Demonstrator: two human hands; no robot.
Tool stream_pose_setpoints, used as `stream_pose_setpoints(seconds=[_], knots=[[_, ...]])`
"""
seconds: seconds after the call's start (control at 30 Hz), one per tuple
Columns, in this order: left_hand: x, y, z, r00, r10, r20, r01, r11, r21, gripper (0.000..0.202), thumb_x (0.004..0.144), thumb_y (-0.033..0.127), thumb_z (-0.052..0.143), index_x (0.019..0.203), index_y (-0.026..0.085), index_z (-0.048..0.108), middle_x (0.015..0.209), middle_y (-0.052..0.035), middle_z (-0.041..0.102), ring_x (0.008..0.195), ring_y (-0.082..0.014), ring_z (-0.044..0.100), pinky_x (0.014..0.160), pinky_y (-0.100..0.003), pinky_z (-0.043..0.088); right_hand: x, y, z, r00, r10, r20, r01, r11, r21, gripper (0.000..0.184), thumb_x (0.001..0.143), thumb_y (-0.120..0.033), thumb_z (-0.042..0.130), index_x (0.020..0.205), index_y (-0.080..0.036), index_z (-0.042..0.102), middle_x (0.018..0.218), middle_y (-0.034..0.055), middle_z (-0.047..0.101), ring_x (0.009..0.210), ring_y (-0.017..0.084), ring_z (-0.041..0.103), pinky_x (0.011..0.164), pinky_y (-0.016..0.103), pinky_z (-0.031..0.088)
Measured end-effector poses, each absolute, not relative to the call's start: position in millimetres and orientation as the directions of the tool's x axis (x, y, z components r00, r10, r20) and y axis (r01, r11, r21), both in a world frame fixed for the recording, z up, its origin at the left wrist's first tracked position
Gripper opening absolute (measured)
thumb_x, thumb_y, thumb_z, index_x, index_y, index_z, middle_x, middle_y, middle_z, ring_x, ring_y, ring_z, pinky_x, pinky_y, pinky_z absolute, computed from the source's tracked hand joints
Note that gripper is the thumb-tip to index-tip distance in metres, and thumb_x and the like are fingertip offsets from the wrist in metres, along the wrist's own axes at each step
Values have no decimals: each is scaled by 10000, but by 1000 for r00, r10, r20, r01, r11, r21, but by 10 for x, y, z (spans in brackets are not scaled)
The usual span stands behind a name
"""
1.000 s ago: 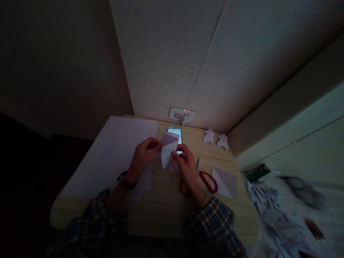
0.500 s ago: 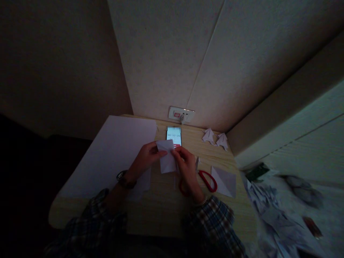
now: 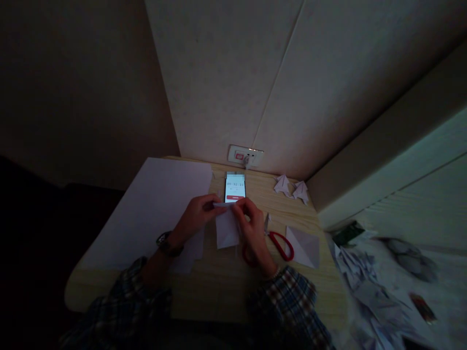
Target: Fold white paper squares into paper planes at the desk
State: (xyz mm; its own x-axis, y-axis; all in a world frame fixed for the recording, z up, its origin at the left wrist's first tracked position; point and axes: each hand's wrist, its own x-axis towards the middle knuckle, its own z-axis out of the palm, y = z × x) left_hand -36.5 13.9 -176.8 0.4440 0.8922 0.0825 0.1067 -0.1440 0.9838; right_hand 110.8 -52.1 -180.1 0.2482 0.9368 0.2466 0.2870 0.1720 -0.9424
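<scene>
Paper [image 3: 226,232] lower, fingers [image 3: 208,204] along top edge

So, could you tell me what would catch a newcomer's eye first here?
The lit phone glows at the far side of the dim wooden table, just beyond both hands. The left hand and right hand pinch a folded white paper between them, and red-handled scissors lie just right of the right hand.

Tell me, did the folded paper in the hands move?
Yes. The paper came down toward the person, away from the phone, whose screen it partly hid before.
</scene>
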Motion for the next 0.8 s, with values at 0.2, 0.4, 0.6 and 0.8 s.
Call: stream_pose_setpoints(seconds=[0.2, 0.4, 0.6, 0.8], knots=[[-330, 114, -1768, 535, 841, 86, 96, -162, 982, 207, 699, 394, 673, 671, 195, 627, 662, 6, 631, 628, -165, 567, 580, -252, 454, 1130, -521, -1785, 210, 931, 299, 386, 202, -900, 275, 878, -335, 504, 634, -211, 479, 593, -32, 469, 576, 129, 440, 545, 252, 315], [-341, 105, -1713, 513, 844, 157, 153, -270, 951, 214, 748, 359, 635, 616, 194, 599, 617, 18, 603, 602, -146, 543, 575, -237, 423, 1122, -531, -1807, 179, 943, 280, 397, 191, -898, 276, 890, -342, 487, 642, -220, 491, 605, -24, 484, 571, 137, 438, 527, 259, 305], [-323, 93, -1694, 511, 847, 148, 162, -264, 951, 220, 718, 380, 651, 603, 199, 603, 593, 16, 598, 585, -149, 531, 555, -241, 419, 1125, -519, -1812, 195, 943, 270, 399, 175, -900, 332, 891, -367, 460, 601, -209, 500, 562, -28, 465, 547, 129, 430, 506, 248, 313], [-387, 150, -1711, 121, 990, 74, -12, -74, 997, 251, 699, 412, 676, 666, 182, 581, 642, 19, 594, 614, -140, 552, 566, -235, 442, 1134, -512, -1789, 179, 956, 233, 217, 193, -957, 306, 859, -387, 540, 1129, -243, 523, 923, 30, 652, 800, 170, 606, 653, 266, 468]])
